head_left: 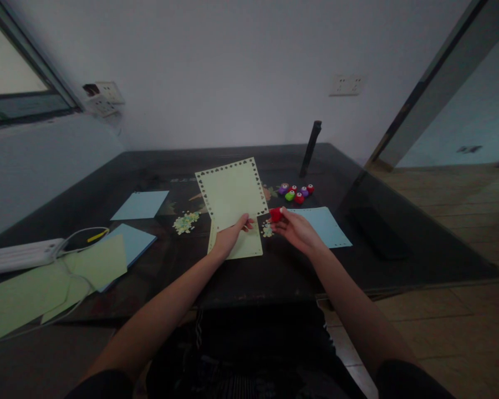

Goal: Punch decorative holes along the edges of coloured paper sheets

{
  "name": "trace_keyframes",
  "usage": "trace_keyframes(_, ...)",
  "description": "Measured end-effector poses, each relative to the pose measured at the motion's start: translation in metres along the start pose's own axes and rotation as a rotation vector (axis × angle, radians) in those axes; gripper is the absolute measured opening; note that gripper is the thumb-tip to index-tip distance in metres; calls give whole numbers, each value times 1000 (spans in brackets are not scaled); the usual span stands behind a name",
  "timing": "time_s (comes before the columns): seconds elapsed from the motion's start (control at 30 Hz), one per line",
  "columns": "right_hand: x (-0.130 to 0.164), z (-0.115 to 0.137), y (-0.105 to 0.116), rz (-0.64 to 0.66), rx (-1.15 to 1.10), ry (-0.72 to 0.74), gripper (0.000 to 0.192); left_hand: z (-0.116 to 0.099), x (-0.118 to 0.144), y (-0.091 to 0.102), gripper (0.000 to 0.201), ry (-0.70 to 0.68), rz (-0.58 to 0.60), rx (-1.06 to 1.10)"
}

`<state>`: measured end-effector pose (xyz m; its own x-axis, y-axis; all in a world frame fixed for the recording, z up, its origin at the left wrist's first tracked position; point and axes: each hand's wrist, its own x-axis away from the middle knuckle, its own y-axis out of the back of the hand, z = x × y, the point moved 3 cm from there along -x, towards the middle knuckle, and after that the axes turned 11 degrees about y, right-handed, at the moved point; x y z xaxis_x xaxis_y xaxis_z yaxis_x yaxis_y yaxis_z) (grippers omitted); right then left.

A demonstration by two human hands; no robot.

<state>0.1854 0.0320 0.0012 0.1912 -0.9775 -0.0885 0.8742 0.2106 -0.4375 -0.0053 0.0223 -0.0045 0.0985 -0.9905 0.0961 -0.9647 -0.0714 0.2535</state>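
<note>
My left hand (232, 235) is closed on the lower edge of a pale yellow-green paper sheet (233, 191), tilted up over the table. Punched shapes run along the sheet's top and both sides. In the fingers of my right hand (295, 228) is a small red craft punch (276, 215), close to the sheet's lower right corner. Whether the punch grips the paper edge I cannot tell. Under the held sheet lies another yellow-green sheet (249, 246). Small paper cutouts (267, 229) lie below the punch, and a larger pile of cutouts (186, 222) is to the left.
Several coloured punches (299, 197) stand behind my right hand, near a black upright stick (311, 148). A blue punched sheet (326, 226) lies at right beside a dark flat object (378, 233). Leftward are a blue sheet (140, 205), loose yellow-green sheets (29, 293) and a white power strip (23, 256) with cable.
</note>
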Motion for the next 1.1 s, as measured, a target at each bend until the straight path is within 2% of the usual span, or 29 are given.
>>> trace_keyframes(0.27, -2, 2, 4, 20, -72, -69, 39, -7, 5, 0, 42, 0, 10, 4)
trace_keyframes(0.5, -1, 7, 1, 31, -185, -91, 37, -11, 8, 1, 46, 20, 14, -108)
trace_keyframes(0.63, 1, 8, 0, 33, -155, -100, 37, -11, 8, 1, 46, 31, 19, -106)
trace_keyframes(0.77, 1, 9, 0, -14, 19, -8, 42, -11, 8, 1, 44, 35, 13, -100)
trace_keyframes(0.87, 0, 9, 2, -77, 297, 148, 43, -9, 6, 2, 43, 29, 8, -92)
trace_keyframes(1.0, -1, 7, 2, -64, 711, 292, 40, -5, 1, 3, 41, 10, 3, -62)
trace_keyframes(1.1, -1, 5, 3, -44, 897, 356, 37, -3, -2, 4, 42, -6, 8, -57)
